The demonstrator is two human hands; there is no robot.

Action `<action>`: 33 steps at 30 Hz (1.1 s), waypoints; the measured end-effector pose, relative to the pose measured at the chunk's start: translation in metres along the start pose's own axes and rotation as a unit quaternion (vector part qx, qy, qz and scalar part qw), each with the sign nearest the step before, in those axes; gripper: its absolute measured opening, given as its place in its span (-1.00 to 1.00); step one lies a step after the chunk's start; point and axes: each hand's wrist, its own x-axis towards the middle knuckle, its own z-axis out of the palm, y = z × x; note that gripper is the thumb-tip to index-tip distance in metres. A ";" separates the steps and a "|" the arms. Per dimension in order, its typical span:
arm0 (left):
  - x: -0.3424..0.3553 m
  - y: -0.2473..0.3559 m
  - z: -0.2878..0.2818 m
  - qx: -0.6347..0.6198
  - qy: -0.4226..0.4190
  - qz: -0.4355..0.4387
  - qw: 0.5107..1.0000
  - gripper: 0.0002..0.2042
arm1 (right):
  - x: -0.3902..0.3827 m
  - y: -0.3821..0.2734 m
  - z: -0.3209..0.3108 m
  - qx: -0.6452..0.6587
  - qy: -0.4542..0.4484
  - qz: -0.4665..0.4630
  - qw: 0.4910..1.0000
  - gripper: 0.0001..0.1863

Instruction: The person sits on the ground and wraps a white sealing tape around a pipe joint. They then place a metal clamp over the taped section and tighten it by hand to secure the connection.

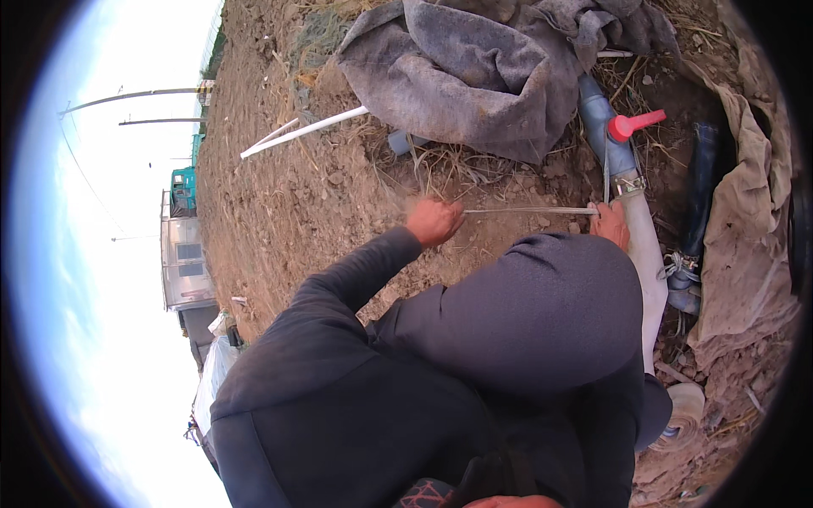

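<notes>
A thin pale cord [529,210] is stretched taut between my two hands. My left hand [436,222] is closed in a fist around its left end, above the bare soil. Closed at the other end, my right hand [611,225] grips the cord beside a white hose [645,254]. The hose joins a grey pipe [595,114], and loops of wire or cord circle the joint [628,184]. A red valve handle [637,124] sticks out from the pipe. Part of the cord also runs up along the pipe near the valve.
Grey felt-like cloth [461,76] lies crumpled ahead, with a white rod [305,132] beside it. To the right are a dark hose [699,190] tied to a grey fitting [684,296], a brown cloth [745,245] and a rolled-up flat hose [684,411]. A building [188,262] stands far left.
</notes>
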 end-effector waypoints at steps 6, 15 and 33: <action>-0.060 0.056 0.050 -0.110 -0.034 -0.064 0.991 -0.74 | -0.001 0.000 0.002 -0.031 0.007 0.030 0.999 -0.84; -0.043 -0.143 0.002 0.194 0.060 -0.010 0.979 -0.78 | -0.009 0.003 -0.007 -0.011 -0.002 0.037 0.999 -0.84; -0.105 -0.048 0.055 -0.105 -0.125 -0.127 0.978 -0.72 | -0.004 0.004 -0.003 -0.027 -0.057 0.080 0.995 -0.84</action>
